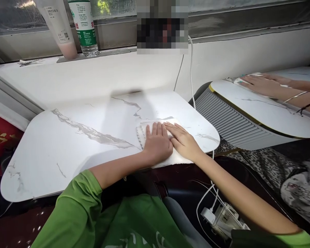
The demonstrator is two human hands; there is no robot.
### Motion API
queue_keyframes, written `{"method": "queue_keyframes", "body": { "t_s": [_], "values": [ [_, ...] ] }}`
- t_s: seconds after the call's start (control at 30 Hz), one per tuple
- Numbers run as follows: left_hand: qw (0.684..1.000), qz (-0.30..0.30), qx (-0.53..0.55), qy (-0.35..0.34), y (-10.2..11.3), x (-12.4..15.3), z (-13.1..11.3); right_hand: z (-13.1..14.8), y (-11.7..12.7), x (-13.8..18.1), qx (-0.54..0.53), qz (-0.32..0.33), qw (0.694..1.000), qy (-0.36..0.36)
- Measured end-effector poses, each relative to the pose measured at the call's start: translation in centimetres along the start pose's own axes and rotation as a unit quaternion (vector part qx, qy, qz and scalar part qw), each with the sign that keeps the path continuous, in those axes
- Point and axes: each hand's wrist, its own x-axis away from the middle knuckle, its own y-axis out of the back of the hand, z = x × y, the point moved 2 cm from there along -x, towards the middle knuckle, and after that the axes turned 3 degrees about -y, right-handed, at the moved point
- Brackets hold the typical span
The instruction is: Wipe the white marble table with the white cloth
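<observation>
A white folded cloth (150, 125) lies near the front right edge of a white marble-patterned tabletop (74, 141). My left hand (157, 143) rests flat on the cloth, fingers stretched forward and close together. Beside it, my right hand (182, 139) also lies flat on the cloth, fingers pointing left toward the other hand and touching it. Neither hand grips anything. Part of the cloth hangs slightly over the table's near edge.
On the window ledge stand a pink tube (59, 27) and a green-labelled water bottle (84, 27). White cables (191, 79) run down to a power strip (223, 218). At right, another person's hand (258, 84) presses a cloth on a second marble tabletop (260, 110).
</observation>
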Motion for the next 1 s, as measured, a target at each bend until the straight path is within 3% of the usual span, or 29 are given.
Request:
{"method": "queue_keyframes", "body": {
  "t_s": [0.23, 0.57, 0.73, 0.87, 1.0],
  "values": [
    [1.0, 0.0, -0.012, 0.005, 0.1, -2.1, 1.2, -1.0, -0.3, -3.0, -0.02, -0.005, 1.0, -0.002],
    [0.998, -0.01, 0.006, 0.068, 0.8, -12.2, 8.2, -4.4, -2.6, -14.8, -0.016, -0.016, 1.0, -0.004],
    [0.996, -0.038, -0.002, 0.086, 1.4, -16.3, 11.2, -6.4, -4.0, -20.0, -0.041, -0.033, 0.998, -0.039],
    [0.993, -0.05, -0.005, 0.106, 1.4, -17.6, 11.8, -7.4, -4.5, -21.6, -0.056, -0.054, 0.996, -0.037],
    [0.991, -0.041, -0.011, 0.131, 1.2, -17.0, 10.7, -7.4, -4.3, -20.5, -0.042, -0.042, 0.998, 0.002]
  ]
}}
